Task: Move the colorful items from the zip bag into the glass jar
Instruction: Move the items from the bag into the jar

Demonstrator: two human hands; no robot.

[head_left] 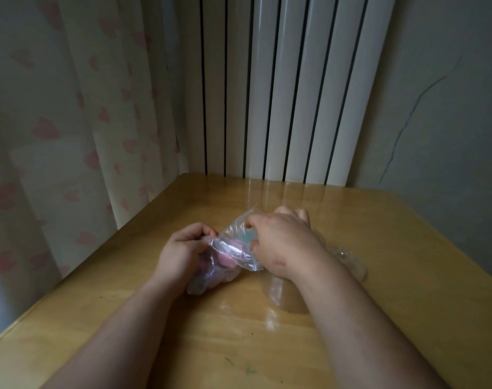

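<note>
Zip bag (233,249) in curled left hand (183,248), right hand (281,242)

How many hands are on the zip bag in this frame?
2. The left hand grips the left end of the bag; the right hand pinches its upper right part.

glossy light wooden table (239,346) with a clear glass jar (278,296) on top

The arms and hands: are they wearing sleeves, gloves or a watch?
No. The left forearm and right forearm are bare, no sleeves in view. The left hand and right hand have no gloves, and no watch shows. The right hand has a small mark near the wrist.
</note>
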